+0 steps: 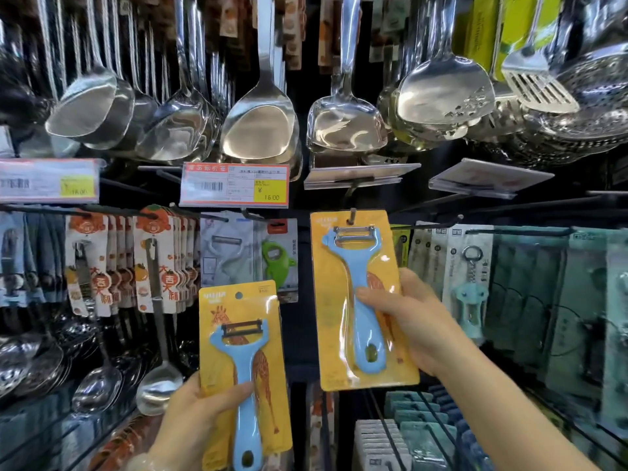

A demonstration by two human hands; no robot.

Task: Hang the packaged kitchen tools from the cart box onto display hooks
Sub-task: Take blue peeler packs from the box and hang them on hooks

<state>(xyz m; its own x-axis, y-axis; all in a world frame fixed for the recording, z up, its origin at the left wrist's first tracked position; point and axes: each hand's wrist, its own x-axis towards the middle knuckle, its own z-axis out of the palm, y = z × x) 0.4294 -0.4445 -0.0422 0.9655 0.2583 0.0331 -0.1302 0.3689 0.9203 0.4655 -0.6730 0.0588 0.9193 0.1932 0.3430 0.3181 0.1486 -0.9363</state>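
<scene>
I hold two packaged blue peelers on yellow giraffe cards. My right hand (413,321) grips the right peeler pack (362,300) by its lower half; the tip of a display hook (352,214) pokes through the pack's hang hole. My left hand (200,416) holds the other peeler pack (243,368) lower and to the left, upright, its hang hole free of any hook. The cart box is out of view.
Steel ladles and spatulas (261,130) hang above. A price tag (234,185) reading 16.00 sits over a hook with white peeler packs (227,249). Orange-carded tools (159,260) hang left, teal packs (530,294) right, more stock on hooks below.
</scene>
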